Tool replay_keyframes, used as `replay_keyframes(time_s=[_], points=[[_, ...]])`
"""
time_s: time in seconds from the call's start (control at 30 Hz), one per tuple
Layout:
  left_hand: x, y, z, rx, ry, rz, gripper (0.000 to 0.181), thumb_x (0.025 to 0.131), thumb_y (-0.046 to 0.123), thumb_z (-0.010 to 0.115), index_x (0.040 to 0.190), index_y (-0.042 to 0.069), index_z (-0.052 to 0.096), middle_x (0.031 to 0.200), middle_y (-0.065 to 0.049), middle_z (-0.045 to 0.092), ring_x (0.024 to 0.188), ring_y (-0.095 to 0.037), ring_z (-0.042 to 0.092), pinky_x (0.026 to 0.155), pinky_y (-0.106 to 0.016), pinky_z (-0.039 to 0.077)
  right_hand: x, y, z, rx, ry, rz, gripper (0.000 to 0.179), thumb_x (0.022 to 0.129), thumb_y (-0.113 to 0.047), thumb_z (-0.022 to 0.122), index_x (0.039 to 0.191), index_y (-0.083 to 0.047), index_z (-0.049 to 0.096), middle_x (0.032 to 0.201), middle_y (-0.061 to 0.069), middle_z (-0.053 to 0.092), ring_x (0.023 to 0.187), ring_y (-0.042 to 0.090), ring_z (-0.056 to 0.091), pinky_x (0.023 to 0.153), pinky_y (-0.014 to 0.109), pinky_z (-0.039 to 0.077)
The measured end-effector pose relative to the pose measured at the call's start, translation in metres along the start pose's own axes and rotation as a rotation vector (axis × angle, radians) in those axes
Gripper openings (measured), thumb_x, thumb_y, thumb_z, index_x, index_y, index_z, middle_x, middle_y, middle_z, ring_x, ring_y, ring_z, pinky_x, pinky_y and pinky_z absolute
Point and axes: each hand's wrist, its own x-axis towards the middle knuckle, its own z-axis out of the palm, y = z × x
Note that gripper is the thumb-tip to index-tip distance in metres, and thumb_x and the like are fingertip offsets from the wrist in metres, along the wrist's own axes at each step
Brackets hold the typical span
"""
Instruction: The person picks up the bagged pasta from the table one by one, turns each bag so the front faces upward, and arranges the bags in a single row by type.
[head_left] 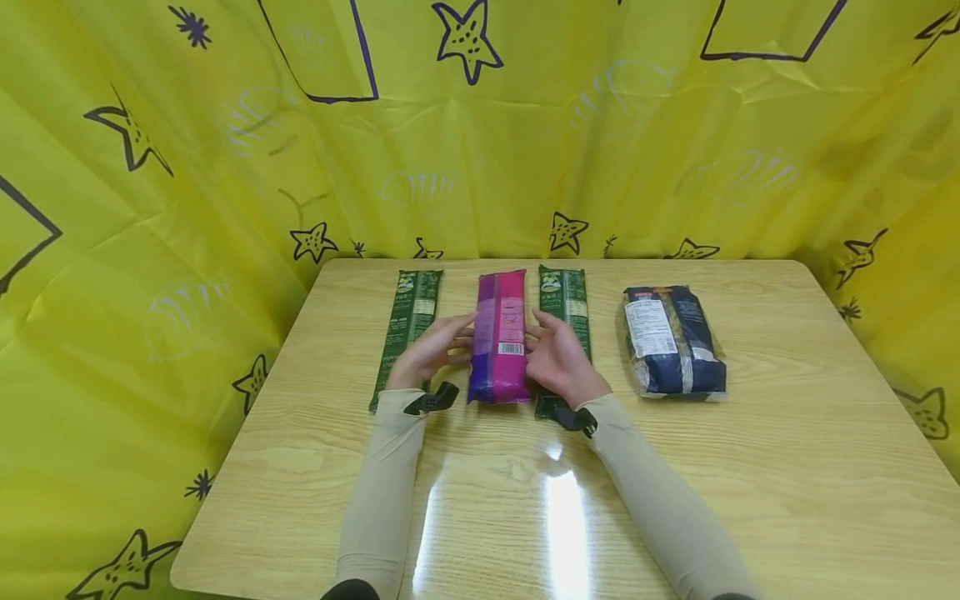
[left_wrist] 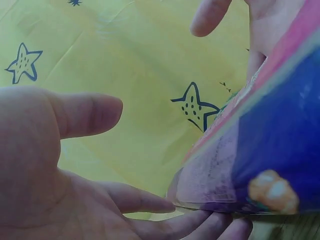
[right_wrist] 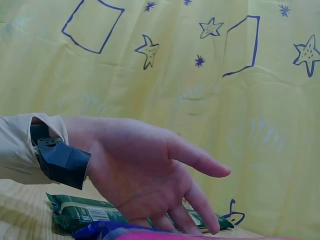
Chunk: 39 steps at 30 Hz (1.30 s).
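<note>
A pink and purple packet [head_left: 511,333] with a barcode label lies lengthwise between my two hands in the head view. My left hand [head_left: 432,352] is at its left side, the fingertips right at its lower edge and the thumb held away in the left wrist view. On the other side is my right hand [head_left: 558,358], its fingers loosely extended toward the packet's edge and its thumb raised clear. One green packet [head_left: 417,300] lies beyond the left hand, partly covered by it. Another green packet [head_left: 567,292] lies partly hidden behind the right hand and wrist.
At the right of the wooden table [head_left: 780,467] lies a dark blue pasta bag [head_left: 673,343] with a white label. A yellow patterned curtain [head_left: 510,150] hangs along the table's back and sides. Black wrist devices [head_left: 432,399] sit on both forearms.
</note>
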Motion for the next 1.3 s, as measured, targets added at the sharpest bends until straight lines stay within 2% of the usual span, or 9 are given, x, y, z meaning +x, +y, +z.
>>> replay_keyframes(time_s=[0.23,0.47,0.7,1.3], points=[[-0.006,0.003,0.004,0.02,0.044,-0.003,0.063,0.11,0.039,0.046,0.157,-0.001,0.036,0.154,-0.025,0.047,0.143,-0.04,0.049,0.116,-0.049,0.048,-0.003,-0.002,0.001,-0.037,0.01,-0.001,0.079,0.11,-0.044,0.031,0.164,-0.008,-0.015,0.175,0.016,-0.008,0.162,0.036,-0.004,0.134,0.051,0.005],[-0.004,0.004,0.008,0.059,0.014,-0.01,0.058,0.111,0.038,0.044,0.154,-0.001,0.042,0.151,-0.025,0.052,0.139,-0.04,0.053,0.11,-0.048,0.053,-0.005,-0.003,0.002,-0.061,0.026,-0.003,0.082,0.109,-0.048,0.033,0.165,-0.009,-0.013,0.175,0.016,-0.01,0.162,0.037,-0.005,0.134,0.052,0.006],[-0.003,0.004,0.012,0.042,0.01,-0.016,0.06,0.11,0.039,0.047,0.154,0.0,0.042,0.152,-0.023,0.05,0.14,-0.039,0.052,0.111,-0.048,0.052,-0.008,-0.004,0.006,-0.095,0.039,-0.017,0.08,0.11,-0.048,0.03,0.165,-0.008,-0.012,0.175,0.015,-0.008,0.162,0.036,-0.002,0.134,0.052,0.007],[0.004,0.001,0.026,0.038,-0.031,0.039,0.056,0.111,0.035,0.046,0.153,-0.002,0.043,0.151,-0.022,0.054,0.142,-0.038,0.052,0.118,-0.049,0.046,-0.012,-0.006,0.011,-0.164,0.062,-0.063,0.083,0.109,-0.046,0.034,0.164,-0.007,-0.015,0.174,0.016,-0.008,0.161,0.04,0.0,0.133,0.056,0.006]])
